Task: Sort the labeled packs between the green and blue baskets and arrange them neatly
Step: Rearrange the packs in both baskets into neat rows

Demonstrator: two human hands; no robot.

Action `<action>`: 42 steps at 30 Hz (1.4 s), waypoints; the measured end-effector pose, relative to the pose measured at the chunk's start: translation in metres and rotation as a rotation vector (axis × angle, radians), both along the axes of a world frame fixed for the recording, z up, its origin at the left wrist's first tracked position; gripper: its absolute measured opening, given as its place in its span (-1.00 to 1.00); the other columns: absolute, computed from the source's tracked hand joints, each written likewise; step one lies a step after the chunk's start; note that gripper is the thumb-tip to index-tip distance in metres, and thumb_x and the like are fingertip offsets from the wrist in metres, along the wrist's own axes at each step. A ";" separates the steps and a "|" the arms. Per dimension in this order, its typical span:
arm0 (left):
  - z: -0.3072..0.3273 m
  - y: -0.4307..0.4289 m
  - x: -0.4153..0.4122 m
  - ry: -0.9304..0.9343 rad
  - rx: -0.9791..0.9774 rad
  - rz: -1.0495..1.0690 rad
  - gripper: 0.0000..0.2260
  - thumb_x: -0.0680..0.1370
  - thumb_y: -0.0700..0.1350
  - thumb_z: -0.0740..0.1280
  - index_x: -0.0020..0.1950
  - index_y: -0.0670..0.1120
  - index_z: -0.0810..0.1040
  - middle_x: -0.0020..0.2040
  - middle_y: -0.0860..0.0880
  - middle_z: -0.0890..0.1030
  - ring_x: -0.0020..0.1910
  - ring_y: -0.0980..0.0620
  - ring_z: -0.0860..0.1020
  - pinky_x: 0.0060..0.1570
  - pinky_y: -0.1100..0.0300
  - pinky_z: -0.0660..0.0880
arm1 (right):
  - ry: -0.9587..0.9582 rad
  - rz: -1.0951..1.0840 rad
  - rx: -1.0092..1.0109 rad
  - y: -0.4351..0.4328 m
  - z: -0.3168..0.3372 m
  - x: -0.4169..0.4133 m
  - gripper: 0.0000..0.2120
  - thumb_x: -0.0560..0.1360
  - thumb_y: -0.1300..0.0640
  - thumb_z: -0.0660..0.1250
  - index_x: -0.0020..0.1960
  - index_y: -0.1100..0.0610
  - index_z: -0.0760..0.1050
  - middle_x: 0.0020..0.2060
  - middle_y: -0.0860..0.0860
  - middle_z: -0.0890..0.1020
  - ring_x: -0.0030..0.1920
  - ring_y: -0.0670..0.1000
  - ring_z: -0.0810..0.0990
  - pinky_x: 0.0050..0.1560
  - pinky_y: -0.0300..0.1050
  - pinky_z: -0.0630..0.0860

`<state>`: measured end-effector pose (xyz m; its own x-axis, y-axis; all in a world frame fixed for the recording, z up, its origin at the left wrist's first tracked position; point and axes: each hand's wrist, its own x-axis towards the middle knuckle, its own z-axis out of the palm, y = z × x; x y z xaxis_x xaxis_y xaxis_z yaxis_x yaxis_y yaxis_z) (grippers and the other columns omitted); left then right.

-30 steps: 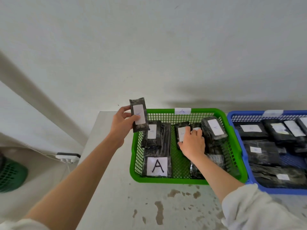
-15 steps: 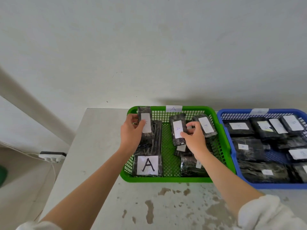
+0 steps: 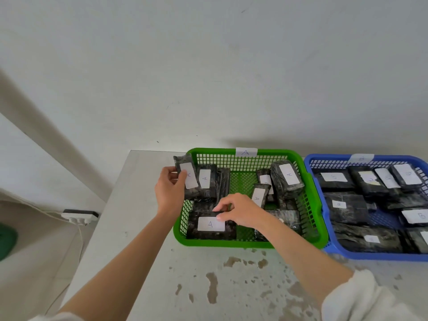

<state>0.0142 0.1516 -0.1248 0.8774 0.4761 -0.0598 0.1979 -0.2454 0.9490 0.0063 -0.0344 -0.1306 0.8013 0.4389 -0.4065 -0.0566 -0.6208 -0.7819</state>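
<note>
On the pale, stained worktop (image 3: 143,228) against the wall, a green basket (image 3: 308,200) and a blue basket (image 3: 326,218) sit side by side, each with a paper tag on its far rim. At the green basket's far left corner, the person's left hand (image 3: 170,193) has its fingers closed around an upright dark pack (image 3: 186,176) labelled A, held just beside another A pack (image 3: 206,180) standing inside. The right hand (image 3: 240,210) reaches into the basket, fingers curled loosely, fingertips pinching the top edge of the large A pack (image 3: 210,225) at the near left. More A packs lean at the basket's right. The blue basket holds dark labelled packs lying flat.
</note>
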 end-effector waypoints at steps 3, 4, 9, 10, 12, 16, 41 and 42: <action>0.003 0.001 0.002 0.048 -0.003 -0.052 -0.90 0.53 -0.04 0.32 0.00 -0.02 0.48 -0.14 -0.03 0.61 -0.14 -0.07 0.60 -0.16 -0.02 0.56 | -0.045 0.005 -0.043 0.004 -0.001 0.001 -0.81 0.43 0.16 0.44 0.04 0.11 0.64 -0.10 -0.02 0.52 -0.10 -0.03 0.50 -0.11 -0.25 0.39; 0.004 0.001 0.003 0.056 -0.007 -0.057 -0.89 0.53 -0.04 0.32 0.01 -0.03 0.49 -0.14 -0.04 0.62 -0.13 -0.08 0.61 -0.14 -0.04 0.57 | -0.044 0.021 -0.058 0.003 -0.001 0.002 -0.81 0.43 0.16 0.44 0.04 0.10 0.63 -0.13 -0.05 0.50 -0.13 -0.07 0.48 -0.16 -0.30 0.38; 0.004 -0.005 0.000 0.030 0.012 -0.099 -0.90 0.52 -0.03 0.35 -0.03 -0.04 0.54 -0.18 0.00 0.65 -0.22 0.08 0.63 -0.27 0.15 0.60 | -0.106 0.013 -0.040 -0.001 -0.001 0.002 -0.81 0.47 0.07 0.40 0.06 0.06 0.63 -0.18 -0.18 0.51 -0.24 -0.27 0.45 -0.26 -0.43 0.32; 0.005 -0.008 -0.001 0.023 0.032 -0.128 -0.89 0.51 -0.03 0.37 -0.04 -0.04 0.55 -0.20 0.02 0.66 -0.28 0.17 0.62 -0.35 0.28 0.56 | -0.121 -0.082 0.026 0.000 0.000 0.003 -0.78 0.49 0.00 0.35 0.10 0.03 0.61 -0.11 -0.17 0.54 -0.18 -0.29 0.45 -0.20 -0.42 0.33; 0.005 -0.015 -0.003 0.029 0.011 -0.180 -0.87 0.48 -0.02 0.40 -0.04 -0.04 0.56 -0.23 0.07 0.66 -0.34 0.26 0.61 -0.43 0.41 0.49 | -0.030 -0.326 0.230 0.002 0.006 0.006 -0.75 0.53 -0.08 0.25 0.15 -0.01 0.54 0.01 -0.12 0.58 -0.04 -0.16 0.52 -0.11 -0.28 0.42; 0.007 -0.027 -0.005 0.050 -0.005 -0.247 -0.82 0.46 0.02 0.42 -0.03 -0.05 0.60 -0.24 0.10 0.67 -0.25 0.14 0.63 -0.25 0.27 0.57 | 0.126 -0.476 0.439 0.000 0.010 0.014 -0.84 0.49 0.11 0.37 0.06 -0.02 0.50 -0.09 0.01 0.70 -0.13 0.00 0.65 -0.28 -0.19 0.50; -0.034 -0.004 -0.011 0.064 0.440 -0.190 -0.60 0.64 -0.07 0.04 0.50 0.05 0.18 -0.17 -0.02 0.54 -0.31 0.04 0.46 -0.34 0.09 0.41 | 0.035 -0.364 -0.017 0.016 -0.019 0.027 -0.84 0.42 0.13 0.45 -0.03 0.13 0.53 -0.08 0.04 0.58 -0.11 -0.01 0.52 -0.22 -0.21 0.39; -0.035 -0.003 -0.011 0.065 0.444 -0.189 -0.60 0.64 -0.07 0.04 0.50 0.05 0.18 -0.19 -0.02 0.53 -0.32 0.05 0.45 -0.37 0.12 0.38 | 0.033 -0.379 -0.008 0.022 -0.021 0.026 -0.83 0.41 0.13 0.46 -0.05 0.13 0.52 -0.14 0.03 0.56 -0.15 -0.02 0.52 -0.25 -0.21 0.39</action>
